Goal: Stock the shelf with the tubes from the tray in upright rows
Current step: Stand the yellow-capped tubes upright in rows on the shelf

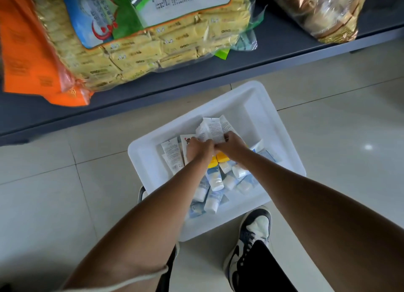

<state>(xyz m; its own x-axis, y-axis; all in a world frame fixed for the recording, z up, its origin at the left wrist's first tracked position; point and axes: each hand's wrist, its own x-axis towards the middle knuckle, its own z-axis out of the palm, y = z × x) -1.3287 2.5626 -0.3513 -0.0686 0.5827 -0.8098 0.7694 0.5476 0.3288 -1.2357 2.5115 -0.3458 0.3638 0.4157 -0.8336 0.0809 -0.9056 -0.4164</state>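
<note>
A white plastic tray (pixel 251 101) stands on the tiled floor below the dark shelf (pixel 273 49). Several tubes lie loose in it: white ones (pixel 172 155) at the left, pale blue ones (pixel 215 178) near the front, yellow ones (pixel 222 157) under my wrists. My left hand (pixel 197 148) and my right hand (pixel 232 144) meet over the tray's middle. Together they grip a bunch of white tubes (pixel 213 128), whose flat crimped ends fan upward toward the shelf.
On the shelf lie an orange bag (pixel 28 51), a big clear pack of yellow sachets (pixel 142 49) and a clear bag of brown goods (pixel 323 10). My sneaker (pixel 251 237) stands just in front of the tray. Bare tiles spread to both sides.
</note>
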